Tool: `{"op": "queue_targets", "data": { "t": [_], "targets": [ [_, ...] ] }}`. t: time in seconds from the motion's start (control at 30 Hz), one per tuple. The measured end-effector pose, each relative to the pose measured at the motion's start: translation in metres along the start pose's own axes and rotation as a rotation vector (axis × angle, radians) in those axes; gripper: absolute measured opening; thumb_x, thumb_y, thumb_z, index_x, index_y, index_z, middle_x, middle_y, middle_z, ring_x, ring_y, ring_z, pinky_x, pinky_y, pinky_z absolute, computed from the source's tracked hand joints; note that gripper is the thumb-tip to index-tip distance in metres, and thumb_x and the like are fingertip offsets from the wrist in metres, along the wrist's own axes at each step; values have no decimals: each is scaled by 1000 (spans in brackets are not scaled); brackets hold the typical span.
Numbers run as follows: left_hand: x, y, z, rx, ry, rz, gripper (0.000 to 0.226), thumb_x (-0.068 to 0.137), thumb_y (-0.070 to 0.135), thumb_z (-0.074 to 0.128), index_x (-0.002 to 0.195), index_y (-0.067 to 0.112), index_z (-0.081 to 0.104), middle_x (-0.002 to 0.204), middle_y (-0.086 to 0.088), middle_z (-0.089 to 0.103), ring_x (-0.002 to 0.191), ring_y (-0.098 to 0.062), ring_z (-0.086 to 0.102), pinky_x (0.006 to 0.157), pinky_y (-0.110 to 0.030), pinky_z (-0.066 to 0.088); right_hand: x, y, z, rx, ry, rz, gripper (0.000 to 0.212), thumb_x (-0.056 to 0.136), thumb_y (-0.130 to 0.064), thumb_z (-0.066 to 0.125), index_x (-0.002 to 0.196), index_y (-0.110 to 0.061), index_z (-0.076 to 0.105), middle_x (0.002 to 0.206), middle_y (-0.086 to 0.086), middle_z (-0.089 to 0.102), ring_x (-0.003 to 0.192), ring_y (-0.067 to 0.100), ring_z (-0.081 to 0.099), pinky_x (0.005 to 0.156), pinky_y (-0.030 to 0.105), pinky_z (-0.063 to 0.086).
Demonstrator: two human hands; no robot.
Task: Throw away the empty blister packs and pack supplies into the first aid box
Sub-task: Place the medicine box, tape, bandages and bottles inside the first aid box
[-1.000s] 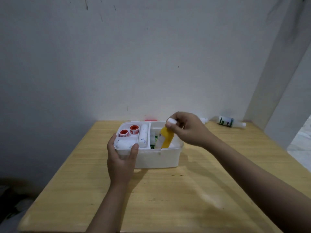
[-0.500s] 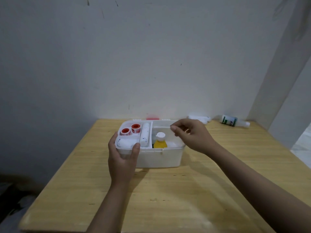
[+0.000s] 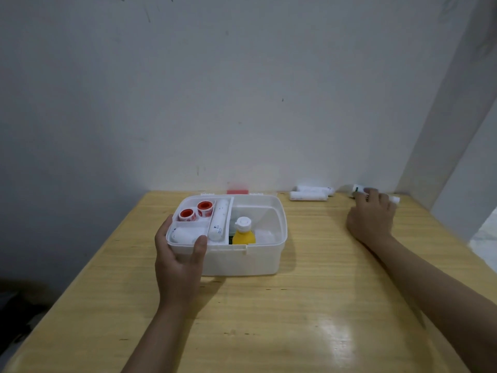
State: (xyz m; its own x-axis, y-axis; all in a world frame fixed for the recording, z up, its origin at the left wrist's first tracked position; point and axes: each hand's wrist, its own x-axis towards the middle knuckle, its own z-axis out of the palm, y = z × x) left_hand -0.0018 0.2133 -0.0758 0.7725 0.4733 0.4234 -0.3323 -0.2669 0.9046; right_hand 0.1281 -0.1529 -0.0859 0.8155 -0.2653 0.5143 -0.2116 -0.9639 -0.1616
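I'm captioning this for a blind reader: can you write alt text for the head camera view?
A person's left hand holds the front corner of an open white first aid box on a wooden table, while the right hand reaches a white bottle by the wall. The box holds a yellow bottle.

Left hand [image 3: 178, 261] was extended forward, palm inward, thumb and fingers curled in a clasping grip at its far end; forearm ran straight up from the lower frame edge. Right hand [image 3: 372, 215] was reached far forward and to the right, palm down, fingers bent downward, arm fully stretched.
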Motion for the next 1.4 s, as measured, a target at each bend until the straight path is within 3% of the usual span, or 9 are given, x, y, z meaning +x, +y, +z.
{"op": "queue_targets", "data": {
  "t": [0.13, 0.2, 0.4, 0.67, 0.83, 0.97, 1.17, 1.3, 1.4],
  "targets": [
    [0, 1, 0, -20, -4, -7, 82, 65, 55, 60, 138, 28, 36, 122, 15, 49, 104, 5, 54, 67, -6, 49, 24, 10, 5, -96, -214, 183, 60, 80, -23, 48, 138, -17, 34, 152, 13, 28, 137, 37, 25, 110, 62, 13],
    [0, 0, 0, -12, 2, -9, 77, 70, 47, 67, 138, 28, 36, 121, 16, 48, 102, 6, 53, 69, -9, 51, 30, 11, 9, -123, -272, 267, 60, 83, -24, 42, 141, -16, 27, 152, 11, 27, 140, 34, 20, 112, 63, 6],
    [0, 4, 2, -14, -5, -12, 77, 72, 41, 63, 140, 20, 35, 127, 6, 48, 99, 4, 53, 64, -3, 47, 34, 13, 13, -121, -78, 259, 38, 77, -10, 51, 114, -3, 51, 116, 21, 45, 108, 39, 45, 96, 49, 37],
    [0, 5, 0, -39, -5, -31, 86, 62, 57, 59, 139, 24, 36, 127, 7, 50, 104, -7, 55, 66, -4, 47, 28, 17, 7, -125, -95, 156, 35, 80, -8, 45, 114, -16, 50, 110, 19, 47, 98, 39, 46, 88, 46, 36],
    [0, 1, -1, -7, 3, -28, 82, 64, 58, 60, 137, 28, 37, 129, 5, 52, 111, -15, 57, 78, -23, 53, 19, 28, -2, 66, -226, 173, 51, 88, -11, 43, 135, -30, 39, 113, 20, 52, 99, 39, 51, 80, 44, 44],
    [1, -1, -2, 18, 9, -34, 79, 65, 59, 61, 136, 31, 37, 131, 1, 54, 115, -19, 57, 88, -46, 54, 0, 24, -14, 403, -90, 163, 34, 88, -11, 49, 122, -8, 50, 102, 26, 63, 90, 41, 58, 69, 37, 43],
    [1, -1, -3, 33, 13, -48, 74, 67, 59, 61, 133, 39, 36, 130, 5, 54, 115, -19, 57, 89, -49, 53, -22, -8, -56, 711, 90, 158, 21, 82, -20, 67, 99, -9, 61, 95, 12, 68, 78, 20, 55, 69, 28, 38],
    [1, -1, -3, 41, 12, -44, 75, 67, 60, 61, 134, 37, 36, 126, 7, 54, 112, -18, 58, 88, -47, 54, -22, -37, -99, 918, 138, 74, 21, 81, -30, 70, 98, -20, 62, 92, -1, 63, 81, 24, 64, 69, 40, 56],
    [0, -1, -2, 37, 16, -37, 76, 66, 60, 60, 134, 34, 37, 126, 7, 54, 113, -16, 57, 90, -45, 52, -22, -64, -134, 1144, 122, -5, 24, 82, -24, 72, 102, -17, 62, 94, 9, 62, 82, 24, 67, 65, 37, 61]
  ]
}}
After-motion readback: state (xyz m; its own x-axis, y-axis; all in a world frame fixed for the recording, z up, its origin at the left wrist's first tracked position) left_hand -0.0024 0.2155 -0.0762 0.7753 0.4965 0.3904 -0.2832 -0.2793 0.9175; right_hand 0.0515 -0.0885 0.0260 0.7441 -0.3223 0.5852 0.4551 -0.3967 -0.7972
